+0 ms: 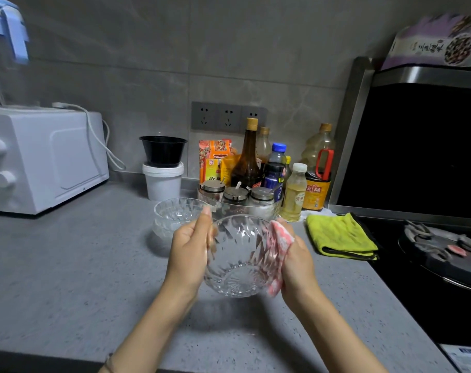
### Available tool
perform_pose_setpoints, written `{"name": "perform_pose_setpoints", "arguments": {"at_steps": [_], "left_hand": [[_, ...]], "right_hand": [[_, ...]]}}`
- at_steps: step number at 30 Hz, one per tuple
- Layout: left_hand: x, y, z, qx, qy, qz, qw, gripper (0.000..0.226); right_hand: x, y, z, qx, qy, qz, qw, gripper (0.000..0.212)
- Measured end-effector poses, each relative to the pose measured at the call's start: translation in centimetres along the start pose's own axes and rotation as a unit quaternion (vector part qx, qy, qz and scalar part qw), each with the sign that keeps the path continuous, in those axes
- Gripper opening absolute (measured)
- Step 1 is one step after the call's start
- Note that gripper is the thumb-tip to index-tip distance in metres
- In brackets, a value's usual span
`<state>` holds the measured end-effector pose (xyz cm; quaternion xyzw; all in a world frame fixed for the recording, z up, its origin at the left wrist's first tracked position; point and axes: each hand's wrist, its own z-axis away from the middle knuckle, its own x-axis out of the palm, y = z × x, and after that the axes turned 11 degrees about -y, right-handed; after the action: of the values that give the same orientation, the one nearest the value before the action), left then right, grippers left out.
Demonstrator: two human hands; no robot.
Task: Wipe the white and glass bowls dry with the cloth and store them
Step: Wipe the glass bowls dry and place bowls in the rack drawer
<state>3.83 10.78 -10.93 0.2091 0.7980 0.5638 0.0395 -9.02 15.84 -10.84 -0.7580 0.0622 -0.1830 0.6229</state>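
Note:
A cut-glass bowl (238, 258) is held above the grey counter, tilted toward me. My left hand (190, 250) grips its left rim, thumb over the edge. My right hand (296, 261) presses a pink and white cloth (278, 247) against the bowl's right outer side, fingers curled round the cloth. Behind the left hand, more glass bowls (175, 214) stand stacked on the counter. No white bowl is clearly visible.
A white oven (40, 157) stands at the left, a white tub with a black bowl (163, 168) behind. Bottles and seasoning jars (258, 181) crowd the back. A yellow-green cloth (339, 236) lies right, beside the black stove (430, 251).

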Motion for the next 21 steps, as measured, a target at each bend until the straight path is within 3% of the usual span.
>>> {"name": "perform_pose_setpoints", "arguments": {"at_steps": [7,10,12,14,17,20,21], "left_hand": [[0.3,1.9,-0.1,0.052,-0.116,-0.119,0.985,0.055],[1.1,1.8,0.0,0.109,-0.086,-0.145,0.980,0.057],[1.2,1.4,0.1,0.116,-0.048,-0.130,0.984,0.059],[1.3,1.0,-0.1,0.105,-0.003,-0.101,0.989,0.061],[1.5,0.4,-0.5,0.074,0.066,-0.057,0.993,0.063],[1.8,0.0,-0.6,0.054,0.034,-0.032,0.997,0.051],[2.0,0.0,-0.5,0.044,0.016,-0.024,0.999,0.048]], "right_hand": [[-0.6,-1.9,-0.2,-0.081,-0.056,0.103,0.990,0.062],[-0.4,-1.6,0.3,-0.123,-0.073,0.140,0.980,0.063],[0.0,-0.9,1.2,-0.186,-0.062,0.168,0.966,0.051],[0.2,0.7,2.0,-0.273,-0.045,0.251,0.928,0.045],[0.6,3.3,3.2,-0.350,-0.042,0.415,0.839,0.049],[1.3,3.8,3.4,-0.424,-0.027,0.529,0.734,0.047],[1.5,3.2,3.2,-0.444,-0.020,0.539,0.716,0.045]]}}
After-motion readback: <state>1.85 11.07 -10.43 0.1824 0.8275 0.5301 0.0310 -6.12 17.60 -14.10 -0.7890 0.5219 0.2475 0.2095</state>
